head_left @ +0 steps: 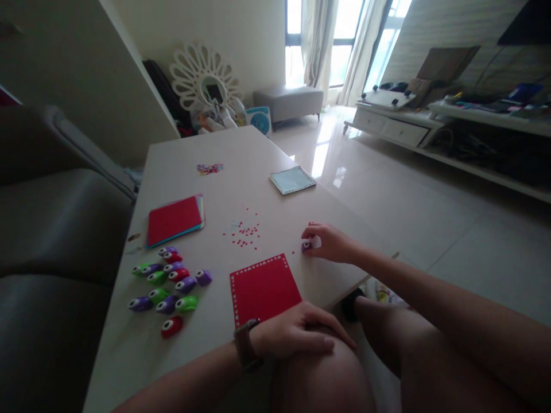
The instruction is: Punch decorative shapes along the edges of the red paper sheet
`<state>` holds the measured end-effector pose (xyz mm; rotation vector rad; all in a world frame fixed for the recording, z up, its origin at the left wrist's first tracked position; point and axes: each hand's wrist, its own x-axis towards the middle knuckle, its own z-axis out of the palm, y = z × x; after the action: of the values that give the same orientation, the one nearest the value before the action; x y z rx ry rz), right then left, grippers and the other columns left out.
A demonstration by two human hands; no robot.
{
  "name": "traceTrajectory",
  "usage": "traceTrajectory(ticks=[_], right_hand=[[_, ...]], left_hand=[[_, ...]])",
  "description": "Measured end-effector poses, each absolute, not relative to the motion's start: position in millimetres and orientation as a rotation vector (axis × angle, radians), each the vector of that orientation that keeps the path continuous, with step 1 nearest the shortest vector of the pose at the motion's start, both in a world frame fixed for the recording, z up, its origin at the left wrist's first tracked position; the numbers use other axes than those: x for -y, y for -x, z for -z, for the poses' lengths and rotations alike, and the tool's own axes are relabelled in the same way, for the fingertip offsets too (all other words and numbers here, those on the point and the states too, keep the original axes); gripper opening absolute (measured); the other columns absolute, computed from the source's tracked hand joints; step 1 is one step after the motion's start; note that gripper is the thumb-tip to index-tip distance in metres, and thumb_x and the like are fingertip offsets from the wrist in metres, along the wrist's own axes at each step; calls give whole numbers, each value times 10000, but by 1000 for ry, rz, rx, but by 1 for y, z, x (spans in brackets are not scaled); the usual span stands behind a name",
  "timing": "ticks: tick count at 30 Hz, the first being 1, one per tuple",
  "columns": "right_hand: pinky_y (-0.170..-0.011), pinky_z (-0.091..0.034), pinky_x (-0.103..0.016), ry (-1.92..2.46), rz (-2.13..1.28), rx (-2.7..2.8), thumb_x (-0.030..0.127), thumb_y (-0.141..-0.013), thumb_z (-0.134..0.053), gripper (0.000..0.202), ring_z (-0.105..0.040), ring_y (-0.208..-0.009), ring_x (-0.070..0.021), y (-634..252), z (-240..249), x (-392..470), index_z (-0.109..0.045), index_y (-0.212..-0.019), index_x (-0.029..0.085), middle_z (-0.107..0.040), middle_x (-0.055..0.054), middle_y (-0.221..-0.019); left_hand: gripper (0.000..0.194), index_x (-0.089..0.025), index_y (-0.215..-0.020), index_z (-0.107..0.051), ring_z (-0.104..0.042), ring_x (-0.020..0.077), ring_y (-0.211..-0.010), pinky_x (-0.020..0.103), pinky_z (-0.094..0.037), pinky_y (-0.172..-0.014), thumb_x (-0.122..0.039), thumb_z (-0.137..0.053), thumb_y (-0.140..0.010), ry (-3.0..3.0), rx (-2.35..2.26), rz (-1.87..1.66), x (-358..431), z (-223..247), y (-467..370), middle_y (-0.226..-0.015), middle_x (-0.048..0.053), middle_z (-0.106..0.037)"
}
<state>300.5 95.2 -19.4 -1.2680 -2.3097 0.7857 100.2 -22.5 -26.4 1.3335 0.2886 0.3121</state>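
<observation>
A small purple plastic punch with a white eye-like disc (306,245) is clamped between the fingers of the right hand (330,241), at the edge of the pale surface (232,192). The left hand (289,334) is rested on a knee (331,373), its fingers slightly apart, nothing held. On the red paper sheet (264,289), the far and left borders are perforated; on the right, holes are seen only near the far corner, so that side seems unfinished. The near edge is hidden. Red paper bits (247,230) are scattered beyond.
</observation>
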Motion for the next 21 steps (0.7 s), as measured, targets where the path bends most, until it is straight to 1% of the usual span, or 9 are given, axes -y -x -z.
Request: traceTrajectory(ticks=[2, 5, 7, 8, 10, 12, 14, 17, 21], right_hand=[[-793, -441, -317, 1231, -727, 2328, 107, -739, -709, 220, -588, -866, -193, -293, 15, -95, -664, -934, 198, -682, -51, -940], [-901, -415, -365, 1202, -692, 2438, 28, -737, -611, 263, -610, -891, -198, -281, 13, -93, -653, -915, 217, -707, -33, -899], [-960, -392, -408, 1200, -664, 2534, 21, -733, -583, 273, -628, -896, -206, -275, 14, -91, -660, -898, 224, -717, -30, -882], [-976, -389, -423, 1190, -663, 2564, 25, -731, -577, 290, -638, -922, -216, -273, 14, -91, -670, -918, 227, -726, -40, -915], [-1012, -391, -445, 1133, -693, 2584, 23, -721, -567, 404, -641, -1065, -249, -270, 16, -90, -688, -1043, 232, -732, -80, -1095], [-1067, -377, -462, 1049, -719, 2562, 3, -704, -543, 566, -575, -1257, -270, -268, 17, -91, -663, -1204, 241, -665, -105, -1332], [-1105, -363, -470, 1003, -732, 2529, -3, -717, -523, 623, -525, -1339, -266, -267, 16, -92, -635, -1277, 247, -609, -99, -1434], [-1069, -399, -472, 1075, -686, 2504, 38, -775, -543, 496, -595, -1228, -268, -269, 12, -96, -663, -1214, 237, -686, -97, -1295], [-908, -476, -404, 1206, -640, 2546, 124, -796, -639, 264, -637, -1013, -254, -279, 8, -100, -700, -1034, 220, -713, -90, -1076]], left_hand=[[454, -164, -1205, -771, -680, 292, -1129, 379, -483, -1025, -494, -635, -926, -1335, -296, -334, 24, 26, -99, -1184, 132, -754], [486, -171, -1174, -788, -699, 288, -1066, 373, -506, -980, -550, -638, -910, -1338, -309, -363, 25, 27, -99, -1130, 132, -770], [495, -172, -1163, -795, -704, 289, -1053, 372, -513, -970, -563, -642, -902, -1336, -305, -367, 25, 28, -99, -1122, 135, -774], [490, -173, -1162, -795, -704, 287, -1057, 370, -513, -974, -559, -644, -902, -1334, -303, -368, 25, 29, -99, -1127, 133, -773], [468, -177, -1173, -792, -703, 278, -1074, 359, -510, -989, -534, -647, -909, -1333, -294, -374, 25, 29, -99, -1144, 124, -772], [449, -173, -1186, -786, -702, 267, -1086, 344, -506, -1002, -506, -641, -923, -1338, -276, -389, 25, 30, -99, -1154, 119, -770], [444, -160, -1194, -781, -699, 263, -1100, 338, -499, -1021, -488, -633, -935, -1344, -250, -407, 24, 30, -99, -1162, 125, -768], [458, -136, -1204, -775, -695, 265, -1119, 336, -486, -1049, -482, -621, -945, -1350, -224, -420, 24, 30, -100, -1173, 139, -762], [464, -121, -1216, -766, -689, 273, -1140, 351, -483, -1061, -472, -611, -956, -1341, -215, -417, 25, 30, -99, -1193, 147, -754]])
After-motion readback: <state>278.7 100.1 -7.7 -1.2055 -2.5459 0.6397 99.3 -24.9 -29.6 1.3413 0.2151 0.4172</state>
